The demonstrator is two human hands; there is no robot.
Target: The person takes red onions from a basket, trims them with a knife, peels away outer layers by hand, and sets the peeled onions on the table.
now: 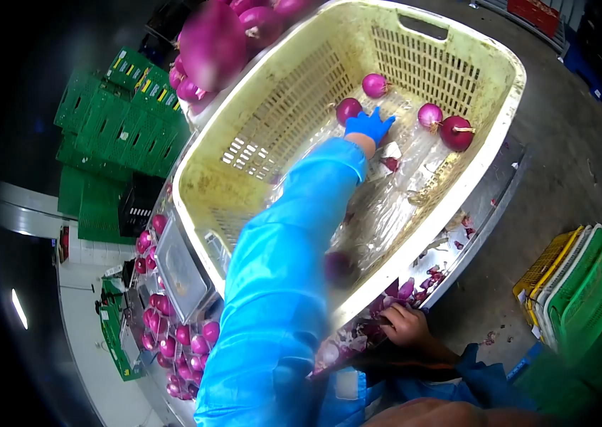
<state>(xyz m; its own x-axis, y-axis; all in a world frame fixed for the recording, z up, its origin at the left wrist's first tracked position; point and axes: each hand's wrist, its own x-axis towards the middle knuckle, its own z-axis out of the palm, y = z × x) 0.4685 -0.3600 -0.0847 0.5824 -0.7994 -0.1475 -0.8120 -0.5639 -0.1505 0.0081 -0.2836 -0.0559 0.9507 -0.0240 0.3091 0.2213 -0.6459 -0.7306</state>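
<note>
My left hand [368, 127], in a blue glove and a light blue sleeve, reaches down inside a large cream plastic crate [205, 160]. Its fingers are spread and nothing is held in them. Just left of the fingertips lies a red onion [348, 112]; whether they touch I cannot tell. Another red onion [375, 85] is farther up. Two more, one smaller [429, 116] and one larger with a dry stem [455, 134], rest at the crate's right side. Clear plastic film [379, 220] and bits of skin cover the bottom. My right hand does not show.
A co-worker's bare hand [406, 326] is by onion peelings [422, 281] below the crate. Bagged onions [180, 349] lie at lower left, more onions [262, 27] at the top. Green crates [119, 128] stand at left, stacked baskets [585, 285] at right.
</note>
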